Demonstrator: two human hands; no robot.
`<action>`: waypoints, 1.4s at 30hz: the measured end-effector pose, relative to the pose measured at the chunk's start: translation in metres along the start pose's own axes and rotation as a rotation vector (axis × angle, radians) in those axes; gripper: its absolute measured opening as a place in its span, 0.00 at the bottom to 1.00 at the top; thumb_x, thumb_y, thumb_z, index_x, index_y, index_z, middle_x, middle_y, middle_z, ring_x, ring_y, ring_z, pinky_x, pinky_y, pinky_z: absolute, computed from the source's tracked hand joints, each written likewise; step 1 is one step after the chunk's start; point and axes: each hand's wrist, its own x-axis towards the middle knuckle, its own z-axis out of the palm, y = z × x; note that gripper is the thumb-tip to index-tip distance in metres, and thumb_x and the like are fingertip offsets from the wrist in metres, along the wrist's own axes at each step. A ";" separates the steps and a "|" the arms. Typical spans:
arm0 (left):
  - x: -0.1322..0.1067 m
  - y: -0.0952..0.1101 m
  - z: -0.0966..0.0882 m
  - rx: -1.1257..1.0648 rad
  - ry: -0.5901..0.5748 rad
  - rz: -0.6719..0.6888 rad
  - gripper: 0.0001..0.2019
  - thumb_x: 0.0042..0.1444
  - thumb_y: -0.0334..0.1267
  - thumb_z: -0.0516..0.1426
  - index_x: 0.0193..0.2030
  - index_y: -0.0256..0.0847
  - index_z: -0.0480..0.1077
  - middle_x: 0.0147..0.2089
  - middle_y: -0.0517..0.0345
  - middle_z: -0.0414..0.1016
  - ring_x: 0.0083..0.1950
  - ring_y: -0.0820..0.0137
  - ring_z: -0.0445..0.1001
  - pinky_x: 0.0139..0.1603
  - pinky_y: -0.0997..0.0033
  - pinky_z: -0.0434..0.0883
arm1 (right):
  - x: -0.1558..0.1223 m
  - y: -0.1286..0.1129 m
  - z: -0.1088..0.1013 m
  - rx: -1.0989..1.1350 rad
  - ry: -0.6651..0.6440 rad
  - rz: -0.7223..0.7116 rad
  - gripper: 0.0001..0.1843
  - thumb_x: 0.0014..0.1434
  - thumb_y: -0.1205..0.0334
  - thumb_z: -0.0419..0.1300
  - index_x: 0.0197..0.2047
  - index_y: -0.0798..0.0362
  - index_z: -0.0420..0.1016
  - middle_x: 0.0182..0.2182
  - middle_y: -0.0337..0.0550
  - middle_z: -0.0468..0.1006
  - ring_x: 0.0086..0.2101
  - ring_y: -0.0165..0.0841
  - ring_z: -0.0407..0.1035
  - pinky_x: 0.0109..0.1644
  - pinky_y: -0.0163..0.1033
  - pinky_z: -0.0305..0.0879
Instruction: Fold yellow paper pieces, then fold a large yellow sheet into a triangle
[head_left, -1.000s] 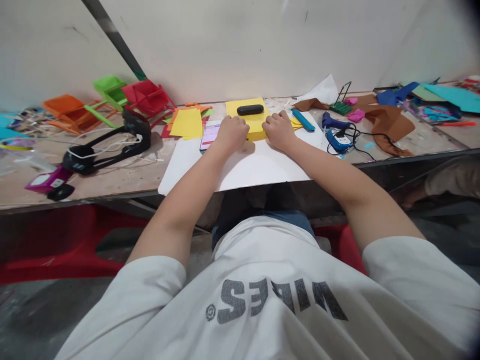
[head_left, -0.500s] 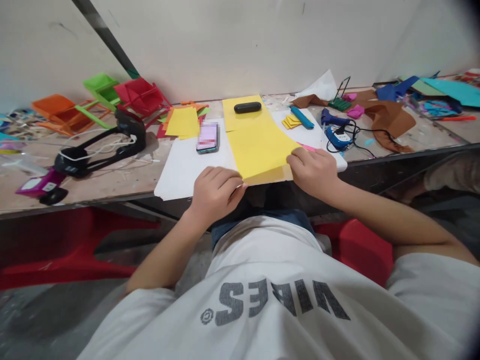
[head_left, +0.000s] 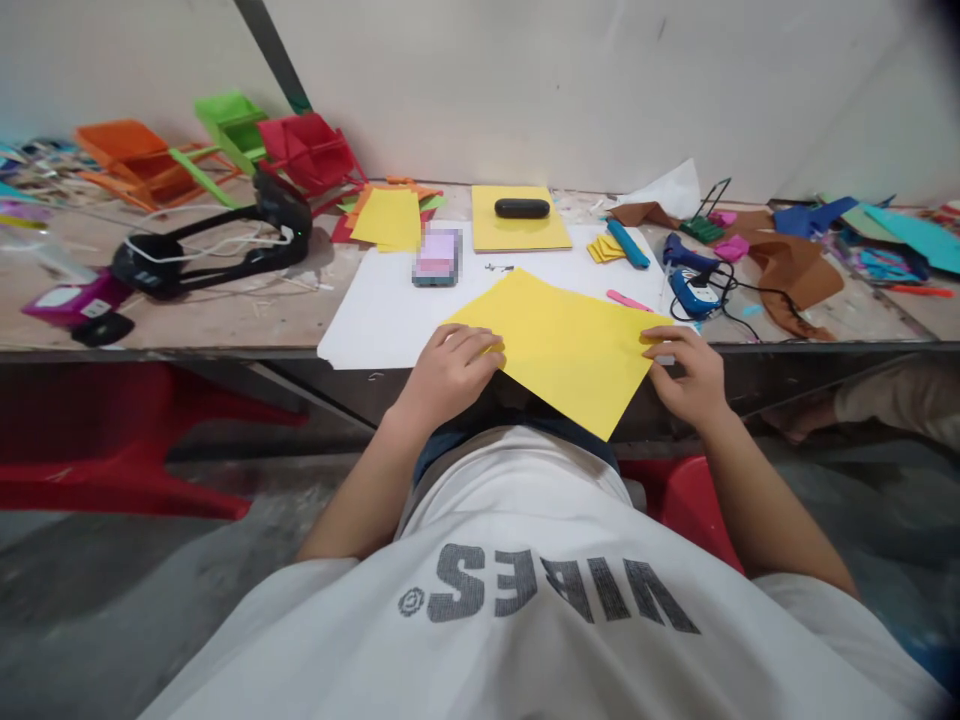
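Observation:
A sheet of yellow paper [head_left: 562,345] is held between my two hands, turned at an angle over the table's front edge, one corner pointing toward my lap. My left hand [head_left: 456,372] is closed on its left edge. At the right corner, my right hand [head_left: 686,372] pinches it between thumb and fingers. Under the sheet lies a white board [head_left: 382,310]. On the board a phone [head_left: 436,258] is to the left and a pink stick-like tool [head_left: 628,300] to the right. Behind, a black oblong case [head_left: 522,208] rests on yellow sheets [head_left: 517,238].
Orange [head_left: 139,160], green and red folded paper chairs stand back left, near a black lamp-like device [head_left: 217,255]. On the right are a blue utility knife [head_left: 627,244], small yellow pieces [head_left: 604,249], a glue gun [head_left: 688,255] with cable and brown scraps [head_left: 795,275].
The yellow sheet has come toward me, away from the sheets under the black case, and is rotated. My right hand has moved right and my hands are farther apart. The view has shifted.

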 end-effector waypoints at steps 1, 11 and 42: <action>0.001 0.002 0.000 -0.001 0.015 0.025 0.14 0.81 0.31 0.58 0.50 0.51 0.84 0.61 0.52 0.94 0.68 0.56 0.91 0.69 0.44 0.81 | 0.009 0.003 -0.002 0.046 -0.041 0.019 0.09 0.62 0.63 0.70 0.42 0.36 0.88 0.54 0.47 0.95 0.54 0.54 0.91 0.60 0.69 0.87; -0.005 0.036 0.002 0.028 0.024 -0.020 0.13 0.80 0.32 0.60 0.50 0.51 0.86 0.58 0.51 0.95 0.64 0.55 0.93 0.57 0.48 0.85 | 0.082 0.032 0.036 0.072 -0.002 0.101 0.08 0.64 0.52 0.74 0.44 0.44 0.87 0.56 0.53 0.91 0.54 0.52 0.87 0.55 0.63 0.90; 0.170 -0.052 0.046 -0.206 -0.241 -0.158 0.27 0.77 0.49 0.56 0.77 0.42 0.75 0.84 0.38 0.75 0.84 0.47 0.70 0.85 0.42 0.62 | 0.091 -0.019 0.108 -0.059 -0.379 -0.359 0.12 0.76 0.58 0.61 0.46 0.45 0.88 0.50 0.50 0.95 0.51 0.48 0.88 0.55 0.56 0.77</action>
